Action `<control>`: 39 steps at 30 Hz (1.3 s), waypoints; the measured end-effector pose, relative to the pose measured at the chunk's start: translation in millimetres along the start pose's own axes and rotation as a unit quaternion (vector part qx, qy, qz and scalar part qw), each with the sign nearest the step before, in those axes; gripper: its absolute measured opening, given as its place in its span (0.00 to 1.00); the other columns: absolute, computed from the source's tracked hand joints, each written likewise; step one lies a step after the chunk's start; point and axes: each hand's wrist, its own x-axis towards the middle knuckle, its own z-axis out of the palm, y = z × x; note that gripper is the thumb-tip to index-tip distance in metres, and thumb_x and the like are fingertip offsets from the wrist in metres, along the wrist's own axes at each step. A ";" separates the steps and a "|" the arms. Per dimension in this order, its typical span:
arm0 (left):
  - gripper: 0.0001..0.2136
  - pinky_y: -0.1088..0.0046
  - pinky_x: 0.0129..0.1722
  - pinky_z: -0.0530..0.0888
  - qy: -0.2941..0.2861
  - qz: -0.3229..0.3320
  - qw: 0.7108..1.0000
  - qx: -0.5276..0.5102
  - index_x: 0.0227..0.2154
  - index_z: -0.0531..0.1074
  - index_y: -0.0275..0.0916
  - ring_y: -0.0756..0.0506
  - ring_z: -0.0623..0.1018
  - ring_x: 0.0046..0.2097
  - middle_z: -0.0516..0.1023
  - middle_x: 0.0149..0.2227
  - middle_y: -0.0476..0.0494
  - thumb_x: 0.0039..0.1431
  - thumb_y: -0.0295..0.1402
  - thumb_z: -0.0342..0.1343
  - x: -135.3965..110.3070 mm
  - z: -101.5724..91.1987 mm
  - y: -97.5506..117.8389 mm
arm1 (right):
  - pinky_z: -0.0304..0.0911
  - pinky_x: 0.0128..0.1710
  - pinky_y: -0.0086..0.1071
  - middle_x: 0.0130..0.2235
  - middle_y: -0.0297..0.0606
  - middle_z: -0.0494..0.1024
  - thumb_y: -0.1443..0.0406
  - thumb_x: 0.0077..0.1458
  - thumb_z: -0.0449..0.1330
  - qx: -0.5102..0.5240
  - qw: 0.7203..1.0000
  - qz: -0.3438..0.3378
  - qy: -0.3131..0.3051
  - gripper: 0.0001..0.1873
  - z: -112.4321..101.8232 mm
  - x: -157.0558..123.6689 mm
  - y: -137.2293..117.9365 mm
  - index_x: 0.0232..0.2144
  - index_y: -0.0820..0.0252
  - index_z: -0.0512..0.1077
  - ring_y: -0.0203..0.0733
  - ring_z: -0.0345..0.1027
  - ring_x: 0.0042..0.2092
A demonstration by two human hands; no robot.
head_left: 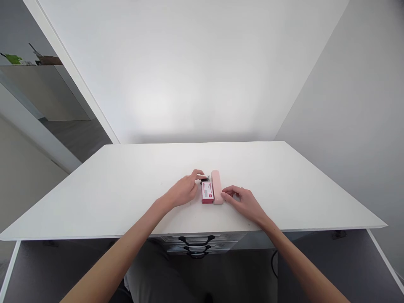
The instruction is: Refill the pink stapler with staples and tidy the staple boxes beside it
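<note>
A pink stapler (216,186) lies lengthwise on the white table (126,189), with a small red box (207,193) right beside it on the left. My left hand (184,189) rests on the table left of the box, its fingertips pinched at a small dark object (204,179) just behind the box; I cannot make out what that object is. My right hand (242,200) rests on the table to the right, fingers curled, fingertips touching the near end of the stapler.
A drawer unit with black handles (196,241) stands under the table's front edge. White walls close in behind and on the right. At far left a shelf (38,63) holds some items.
</note>
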 end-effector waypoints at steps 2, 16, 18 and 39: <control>0.22 0.53 0.53 0.74 -0.005 -0.004 0.999 -0.047 0.59 0.57 0.45 0.37 0.77 0.57 0.74 0.62 0.41 0.63 0.27 0.42 1.0 0.5 1.4 | 0.64 0.46 0.40 0.40 0.36 0.84 0.50 0.63 0.58 0.002 1.000 -0.002 -0.001 0.16 -0.5 0.1 -0.1 0.39 0.51 0.79 0.46 0.74 0.42; 0.24 0.51 0.65 0.68 0.118 -0.076 0.981 -0.135 0.63 0.59 0.42 0.38 0.69 0.67 0.67 0.66 0.35 0.64 0.31 0.45 -19.8 15.8 -39.4 | 0.64 0.45 0.38 0.40 0.37 0.83 0.48 0.63 0.58 0.021 1.000 -0.001 -0.001 0.18 -1.0 -2.5 0.1 0.40 0.53 0.79 0.45 0.73 0.42; 0.22 0.52 0.69 0.62 0.161 -0.083 0.982 -0.054 0.61 0.61 0.39 0.39 0.65 0.69 0.64 0.68 0.35 0.66 0.33 0.44 -39.8 8.7 -60.7 | 0.64 0.45 0.38 0.41 0.37 0.83 0.49 0.64 0.57 0.030 1.000 0.000 0.003 0.19 -1.1 -3.5 2.9 0.42 0.54 0.79 0.45 0.72 0.43; 0.24 0.53 0.68 0.64 0.206 -0.165 0.943 0.203 0.63 0.64 0.38 0.38 0.65 0.69 0.68 0.67 0.40 0.71 0.40 0.39 -175.8 -41.7 -149.8 | 0.33 0.73 0.46 0.74 0.58 0.49 0.52 0.71 0.44 -0.262 0.965 -0.011 -0.002 0.39 197.0 49.5 -87.4 0.70 0.81 0.53 0.55 0.37 0.75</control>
